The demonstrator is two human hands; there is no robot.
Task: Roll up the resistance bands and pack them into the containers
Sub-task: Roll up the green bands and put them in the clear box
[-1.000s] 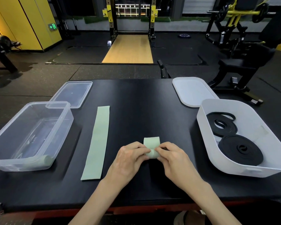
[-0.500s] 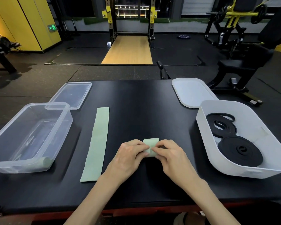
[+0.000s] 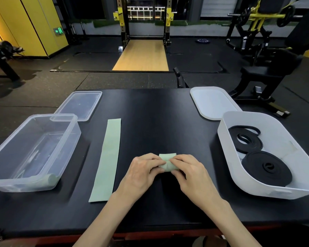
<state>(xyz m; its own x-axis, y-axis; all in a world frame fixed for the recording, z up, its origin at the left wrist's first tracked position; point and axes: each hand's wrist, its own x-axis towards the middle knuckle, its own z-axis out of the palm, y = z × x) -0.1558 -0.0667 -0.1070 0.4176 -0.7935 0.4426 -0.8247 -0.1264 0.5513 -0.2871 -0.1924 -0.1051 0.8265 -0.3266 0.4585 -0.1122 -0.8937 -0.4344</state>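
Black table (image 3: 150,113) in a gym, with a squat rack (image 3: 143,24) and wooden platform behind. Left hand (image 3: 141,173) and right hand (image 3: 191,175) sit side by side near the front edge. Both pinch the green band roll (image 3: 168,162) with curled fingers. A flat green band (image 3: 108,157) lies to its left, between it and the clear container (image 3: 34,150). Compared with one second ago, the roll's loose tail is shorter.
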